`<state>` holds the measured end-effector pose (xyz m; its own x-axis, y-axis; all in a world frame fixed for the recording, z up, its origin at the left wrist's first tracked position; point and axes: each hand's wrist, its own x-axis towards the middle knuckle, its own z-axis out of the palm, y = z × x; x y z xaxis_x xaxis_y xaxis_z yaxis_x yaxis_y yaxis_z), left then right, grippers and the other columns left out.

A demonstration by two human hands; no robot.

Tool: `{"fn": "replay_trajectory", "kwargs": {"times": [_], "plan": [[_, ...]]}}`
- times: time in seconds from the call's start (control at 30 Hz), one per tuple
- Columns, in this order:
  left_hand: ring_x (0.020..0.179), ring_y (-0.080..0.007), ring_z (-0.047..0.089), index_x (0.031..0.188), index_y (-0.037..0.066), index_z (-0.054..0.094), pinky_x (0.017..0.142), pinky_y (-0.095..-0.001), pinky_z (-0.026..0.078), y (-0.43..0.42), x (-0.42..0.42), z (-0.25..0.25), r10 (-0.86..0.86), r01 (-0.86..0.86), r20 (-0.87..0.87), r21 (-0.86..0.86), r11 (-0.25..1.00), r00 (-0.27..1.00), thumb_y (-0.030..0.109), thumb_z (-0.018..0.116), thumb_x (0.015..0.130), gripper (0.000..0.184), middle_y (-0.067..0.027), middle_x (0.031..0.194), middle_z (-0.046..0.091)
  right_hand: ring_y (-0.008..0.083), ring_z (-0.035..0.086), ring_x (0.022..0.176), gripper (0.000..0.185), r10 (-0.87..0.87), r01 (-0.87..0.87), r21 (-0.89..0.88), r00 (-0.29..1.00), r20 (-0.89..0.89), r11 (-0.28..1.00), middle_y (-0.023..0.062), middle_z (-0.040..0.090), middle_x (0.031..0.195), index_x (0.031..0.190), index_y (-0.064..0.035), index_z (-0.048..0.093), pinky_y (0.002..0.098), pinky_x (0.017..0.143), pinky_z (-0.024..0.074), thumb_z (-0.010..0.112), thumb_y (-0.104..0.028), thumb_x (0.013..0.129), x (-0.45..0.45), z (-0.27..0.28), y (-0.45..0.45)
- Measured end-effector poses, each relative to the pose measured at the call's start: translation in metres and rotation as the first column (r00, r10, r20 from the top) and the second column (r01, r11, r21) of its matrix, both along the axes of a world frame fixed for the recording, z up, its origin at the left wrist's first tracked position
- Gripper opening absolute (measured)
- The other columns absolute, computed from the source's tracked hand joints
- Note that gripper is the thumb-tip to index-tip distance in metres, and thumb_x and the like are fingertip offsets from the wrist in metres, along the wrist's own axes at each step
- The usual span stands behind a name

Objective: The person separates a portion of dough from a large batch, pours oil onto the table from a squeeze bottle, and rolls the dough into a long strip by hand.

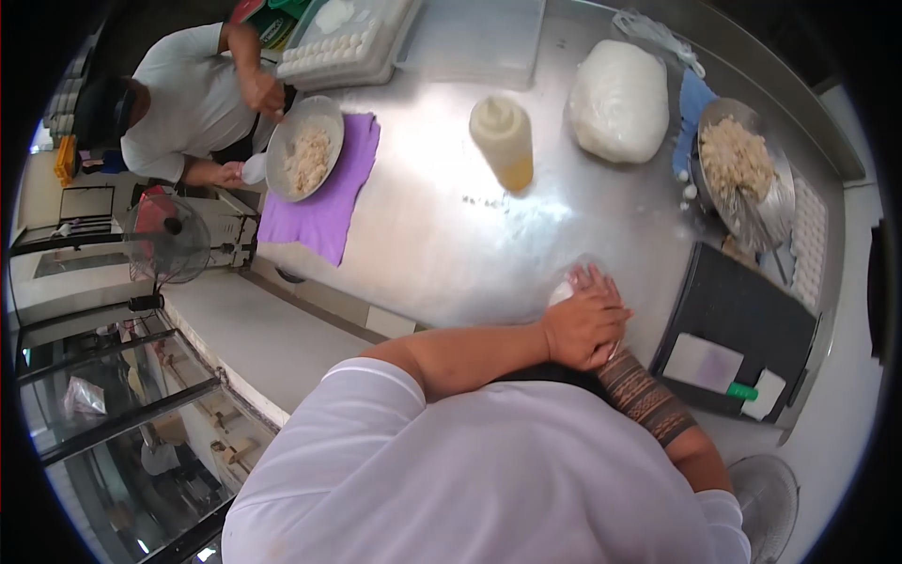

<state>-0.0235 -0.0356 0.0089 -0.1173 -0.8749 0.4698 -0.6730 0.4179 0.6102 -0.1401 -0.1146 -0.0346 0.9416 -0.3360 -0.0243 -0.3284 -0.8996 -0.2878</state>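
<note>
Two bare hands are stacked near the front edge of the bright stainless-steel counter (423,221): the left hand (584,327) lies over the back of the right hand (596,282), whose fingers extend forward. The workpiece is a small, rounded, smooth white piece (561,293), dough by its look, located on the counter beside and apparently partly under the right hand — only its left margin is visible to me.

Grip state: the right palm is hidden, so I cannot tell whether it grasps the white piece or merely presses on it. The left grip rests on the other hand; I cannot tell whether its fingers are clasped.

Handling properties, as I judge them: light, soft and yielding; not brittle, but liable to tear if thinned or pinched. The tall translucent plastic squeeze bottle (503,141) with yellow liquid in its base, farther back, suggests a possibly oiled, slippery surface. Recommended hold: set the flat palm over the centre and load it evenly. For lifting, I would support it from below with spread fingers — never by pinching the rim.
</note>
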Motion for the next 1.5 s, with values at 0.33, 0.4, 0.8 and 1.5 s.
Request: {"fn": "replay_trajectory", "kwargs": {"times": [0.33, 0.4, 0.8, 1.5], "plan": [[0.117, -0.0315, 0.065, 0.109, 0.011, 0.073, 0.105, -0.0505, 0.046, -0.092, 0.017, -0.009, 0.148, -0.147, -0.046, 0.021, 0.989, 0.988, 0.023, 0.067, 0.073, 0.038, -0.0127, 0.127, 0.070, 0.0292, 0.020, 0.161, 0.065, -0.008, -0.107, 0.301, 0.934, 0.357, 0.948, 0.0099, 0.024, 0.175, 0.167, -0.0145, 0.030, 0.0458, 0.133, 0.0105, 0.039, -0.042, 0.109, 0.033, -0.021, -0.102], [0.117, -0.0325, 0.064, 0.110, 0.011, 0.073, 0.105, -0.0533, 0.044, -0.106, 0.021, -0.002, 0.221, -0.221, -0.004, -0.012, 0.975, 0.975, 0.024, 0.067, 0.073, 0.040, -0.0138, 0.125, 0.070, 0.0306, 0.024, 0.159, 0.064, -0.100, -0.188, 0.575, 0.896, 0.432, 0.797, 0.0122, 0.028, 0.171, 0.164, -0.0135, 0.035, 0.0465, 0.132, 0.0136, 0.043, -0.042, 0.107, 0.042, -0.032, -0.116], [0.141, -0.0393, 0.052, 0.153, 0.005, 0.051, 0.119, -0.0497, 0.037, -0.143, 0.059, -0.039, 0.439, -0.551, 0.391, 0.245, 0.798, 0.809, 0.052, 0.057, 0.102, 0.069, -0.0235, 0.152, 0.055, 0.0317, 0.050, 0.143, 0.084, -0.837, 0.074, 0.966, 0.519, 0.175, 0.248, 0.0251, 0.056, 0.150, 0.154, -0.0001, 0.046, 0.0482, 0.122, 0.0312, 0.047, -0.068, 0.104, -0.015, 0.019, -0.090], [0.116, -0.0418, 0.060, 0.133, 0.004, 0.057, 0.104, -0.0501, 0.047, -0.005, 0.002, -0.046, 0.415, -0.390, -0.001, 0.342, 0.855, 0.910, 0.004, 0.072, 0.079, 0.056, -0.0206, 0.128, 0.061, 0.0337, 0.060, 0.134, 0.054, -0.523, 0.324, 0.695, 0.848, 0.087, 0.642, 0.0201, 0.067, 0.138, 0.138, 0.0035, 0.063, 0.0376, 0.113, 0.0455, 0.061, -0.040, 0.106, 0.002, 0.061, -0.013]]}}
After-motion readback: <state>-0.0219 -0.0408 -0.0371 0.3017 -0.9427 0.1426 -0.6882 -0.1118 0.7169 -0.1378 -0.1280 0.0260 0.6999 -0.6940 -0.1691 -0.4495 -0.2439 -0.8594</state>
